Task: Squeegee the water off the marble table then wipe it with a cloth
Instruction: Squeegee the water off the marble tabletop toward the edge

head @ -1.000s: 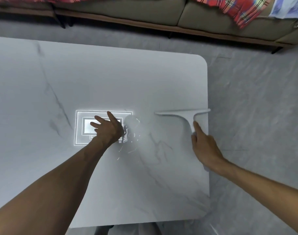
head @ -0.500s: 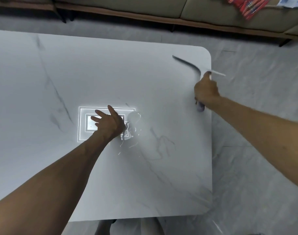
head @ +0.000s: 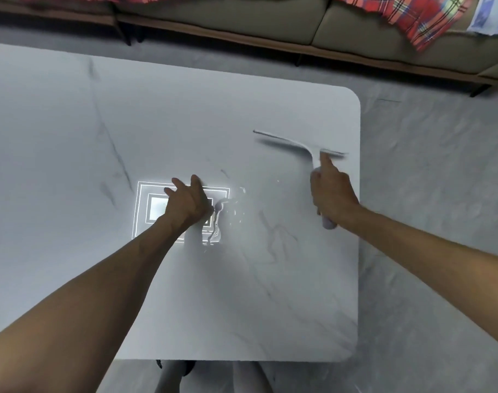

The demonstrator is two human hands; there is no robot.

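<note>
Marble table point(head: 72, 137): left hand point(head: 189, 204) fingers spread flat, right hand point(head: 331, 192) gripping squeegee point(head: 301, 144).

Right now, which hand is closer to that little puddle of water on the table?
Left. The left hand rests flat on the table, right beside the puddle. The right hand is off toward the table's right edge, holding the squeegee.
</note>
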